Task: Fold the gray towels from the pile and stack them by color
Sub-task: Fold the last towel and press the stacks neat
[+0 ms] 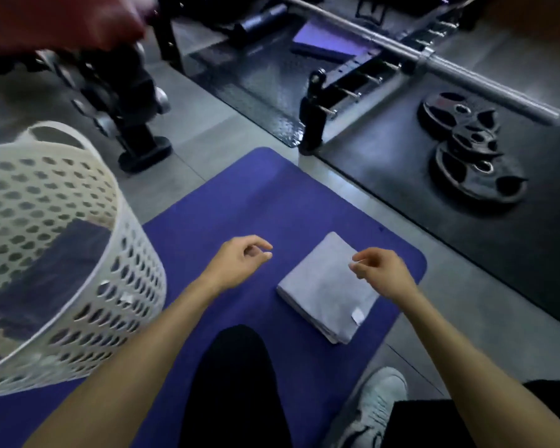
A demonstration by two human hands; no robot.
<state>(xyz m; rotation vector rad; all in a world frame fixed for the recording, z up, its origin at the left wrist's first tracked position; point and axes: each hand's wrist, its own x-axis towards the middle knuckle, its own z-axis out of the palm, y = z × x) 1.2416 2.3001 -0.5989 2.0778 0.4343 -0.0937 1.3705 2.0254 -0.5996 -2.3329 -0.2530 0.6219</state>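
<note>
While folded gray towels (328, 291) lie stacked on purple mat (240, 195), 5 o'clock of center | right hand (380, 270) over stack, fingers loosely curled, empty | left hand (240, 260) likewise, nearer basket (133, 240) at 9 o'clock, dark towel (49, 273) inside | likely next pick: left.

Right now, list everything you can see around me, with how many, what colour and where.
folded towels: one stack, gray, on the mat, right of centre
mat: one, purple, on the floor
laundry basket: one, white, left, dark cloth inside
weight plates: several, black, right on black flooring
barbell: one, silver, top right
shoe: one, white, bottom right
left hand: fingers loosely curled, empty, over the mat
right hand: fingers loosely curled, above the towels
</note>
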